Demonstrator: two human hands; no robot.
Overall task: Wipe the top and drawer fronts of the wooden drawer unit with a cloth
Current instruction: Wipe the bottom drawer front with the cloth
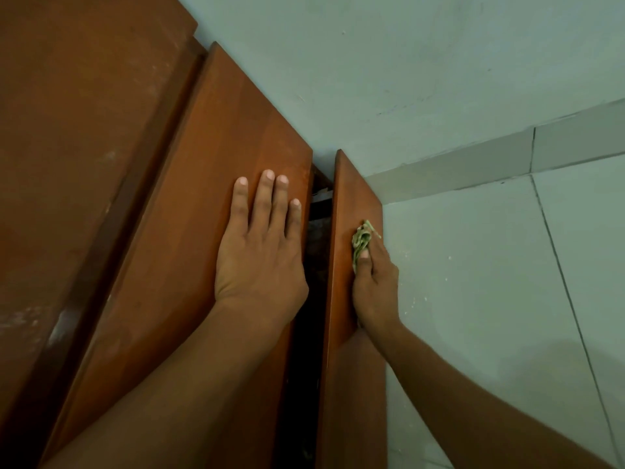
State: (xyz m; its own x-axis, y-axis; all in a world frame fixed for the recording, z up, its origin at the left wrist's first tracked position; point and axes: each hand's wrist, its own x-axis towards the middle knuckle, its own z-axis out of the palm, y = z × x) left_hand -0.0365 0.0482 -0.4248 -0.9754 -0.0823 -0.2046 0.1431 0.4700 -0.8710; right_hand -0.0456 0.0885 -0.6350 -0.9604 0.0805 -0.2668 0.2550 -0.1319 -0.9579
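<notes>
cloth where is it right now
In the head view the green cloth is bunched in the right hand, pressed on the rightmost wooden panel, across a dark gap from the flat left hand.

Wooden drawer unit [84, 130], seen steeply from above: reddish-brown, with pale dusty smears on its top at the left. Two flat drawer fronts descend to the right. The nearer-to-top front [203, 198] lies closed against the carcass. The outer front [351, 198] stands out from it, leaving a dark gap between the two. Cloth [361, 242]: small, pale green, crumpled into a wad, pressed against the outer front near its right edge and pinched under the thumb of the right hand [375, 286].
</notes>
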